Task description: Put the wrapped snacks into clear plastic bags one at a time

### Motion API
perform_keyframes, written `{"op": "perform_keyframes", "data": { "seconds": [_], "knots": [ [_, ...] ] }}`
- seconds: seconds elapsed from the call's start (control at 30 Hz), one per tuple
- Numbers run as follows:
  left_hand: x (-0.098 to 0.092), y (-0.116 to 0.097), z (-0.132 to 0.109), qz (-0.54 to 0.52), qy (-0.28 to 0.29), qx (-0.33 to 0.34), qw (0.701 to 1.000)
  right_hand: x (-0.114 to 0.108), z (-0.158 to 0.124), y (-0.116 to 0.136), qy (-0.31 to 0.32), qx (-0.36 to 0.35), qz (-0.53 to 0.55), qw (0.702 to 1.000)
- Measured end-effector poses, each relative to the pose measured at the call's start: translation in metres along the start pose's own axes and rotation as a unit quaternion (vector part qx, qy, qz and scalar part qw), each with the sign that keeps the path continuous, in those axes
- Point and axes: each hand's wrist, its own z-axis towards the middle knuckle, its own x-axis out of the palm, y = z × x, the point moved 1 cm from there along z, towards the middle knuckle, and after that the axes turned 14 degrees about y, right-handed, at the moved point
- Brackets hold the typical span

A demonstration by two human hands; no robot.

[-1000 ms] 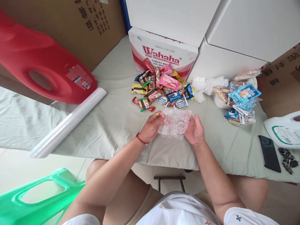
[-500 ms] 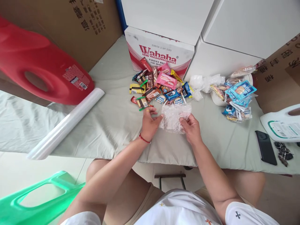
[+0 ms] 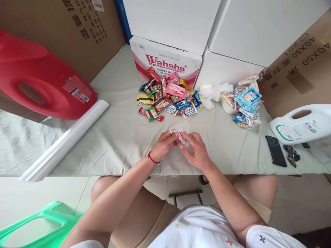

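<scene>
My left hand [image 3: 163, 145] and my right hand [image 3: 197, 152] meet over the near edge of the cloth-covered table [image 3: 124, 137]. Both are closed on a small bundle wrapped in clear cling film [image 3: 180, 135], with something pinkish inside it. The bundle is crumpled tight between my fingertips. A red string bracelet sits on my left wrist. Just beyond my hands lies a pile of wrapped snacks [image 3: 168, 98].
A roll of cling film [image 3: 66, 141] lies at the left by a red jug [image 3: 41, 82]. A Wahaha carton [image 3: 164, 63] and white boxes stand behind. At the right are a bowl of snack packets [image 3: 244, 103], a white jug [image 3: 301, 124], a phone [image 3: 275, 155] and keys [image 3: 292, 155].
The film sheet was spread wide between my hands; now it is gathered into a small bundle, and my hands have come together nearer the table's front edge.
</scene>
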Motion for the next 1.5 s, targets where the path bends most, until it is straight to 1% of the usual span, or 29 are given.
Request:
{"op": "perform_keyframes", "data": {
  "seconds": [0.07, 0.1, 0.13, 0.23, 0.33, 0.4, 0.47, 0.53, 0.6, 0.63, 0.73, 0.8, 0.87, 0.93, 1.03, 1.1, 1.17, 1.23, 1.3, 1.37, 1.4, 1.43, 1.5],
  "knots": [
    [0.001, 0.001, -0.001, 0.000, 0.020, -0.002, 1.000, -0.001, -0.006, 0.003, -0.003, 0.009, 0.118, 0.993],
    [0.002, 0.003, -0.001, 0.003, 0.031, 0.000, 1.000, -0.001, -0.009, 0.004, -0.015, 0.022, 0.155, 0.988],
    [0.003, 0.005, -0.002, 0.006, 0.042, 0.001, 0.999, -0.001, -0.011, 0.004, -0.034, 0.038, 0.175, 0.983],
    [0.005, 0.015, -0.005, 0.024, 0.064, -0.004, 0.998, 0.002, -0.015, 0.001, -0.097, 0.074, 0.184, 0.975],
    [0.000, 0.022, -0.009, 0.060, 0.051, -0.016, 0.997, 0.003, -0.016, -0.006, -0.118, 0.103, 0.232, 0.960],
    [-0.004, 0.022, -0.011, 0.071, 0.032, -0.018, 0.997, 0.002, -0.016, -0.010, -0.123, 0.127, 0.275, 0.945],
    [-0.006, 0.021, -0.012, 0.067, 0.023, -0.016, 0.997, 0.000, -0.016, -0.012, -0.122, 0.137, 0.298, 0.937],
    [-0.006, 0.018, -0.012, 0.059, 0.030, -0.012, 0.998, 0.000, -0.016, -0.010, -0.100, 0.123, 0.295, 0.942],
    [-0.002, 0.016, -0.012, 0.053, 0.042, -0.012, 0.998, 0.003, -0.014, -0.007, -0.068, 0.104, 0.273, 0.954],
    [0.000, 0.015, -0.011, 0.052, 0.047, -0.014, 0.997, 0.005, -0.013, -0.005, -0.063, 0.098, 0.258, 0.959],
    [0.004, 0.015, -0.010, 0.058, 0.061, -0.018, 0.996, 0.008, -0.010, -0.005, -0.089, 0.099, 0.245, 0.960],
    [0.005, 0.016, -0.009, 0.064, 0.066, -0.019, 0.996, 0.009, -0.008, -0.007, -0.096, 0.103, 0.289, 0.947],
    [0.004, 0.018, -0.008, 0.065, 0.065, -0.020, 0.996, 0.007, -0.007, -0.009, -0.086, 0.108, 0.340, 0.930],
    [0.002, 0.021, -0.007, 0.064, 0.062, -0.023, 0.996, 0.005, -0.006, -0.010, -0.091, 0.119, 0.362, 0.920],
    [0.000, 0.022, -0.006, 0.052, 0.038, -0.022, 0.998, 0.000, -0.007, -0.012, -0.126, 0.141, 0.353, 0.916],
    [0.000, 0.018, -0.006, 0.038, 0.013, -0.019, 0.999, -0.004, -0.008, -0.016, -0.143, 0.148, 0.347, 0.915],
    [0.000, 0.011, -0.005, 0.021, 0.004, -0.018, 1.000, -0.008, -0.009, -0.021, -0.152, 0.152, 0.340, 0.915],
    [0.002, 0.005, -0.006, 0.001, 0.021, -0.027, 0.999, -0.013, -0.010, -0.027, -0.168, 0.152, 0.326, 0.918],
    [0.003, 0.000, -0.006, -0.021, 0.053, -0.033, 0.998, -0.017, -0.011, -0.031, -0.183, 0.144, 0.312, 0.921],
    [0.004, -0.002, -0.007, -0.037, 0.078, -0.036, 0.996, -0.021, -0.011, -0.032, -0.171, 0.131, 0.315, 0.924],
    [0.004, -0.002, -0.007, -0.041, 0.085, -0.036, 0.995, -0.022, -0.011, -0.031, -0.150, 0.129, 0.326, 0.924],
    [0.004, -0.001, -0.007, -0.042, 0.084, -0.036, 0.995, -0.022, -0.010, -0.031, -0.126, 0.132, 0.338, 0.923],
    [0.001, 0.000, -0.006, -0.045, 0.059, -0.035, 0.997, -0.023, -0.010, -0.030, -0.095, 0.155, 0.353, 0.918]
  ]
}}
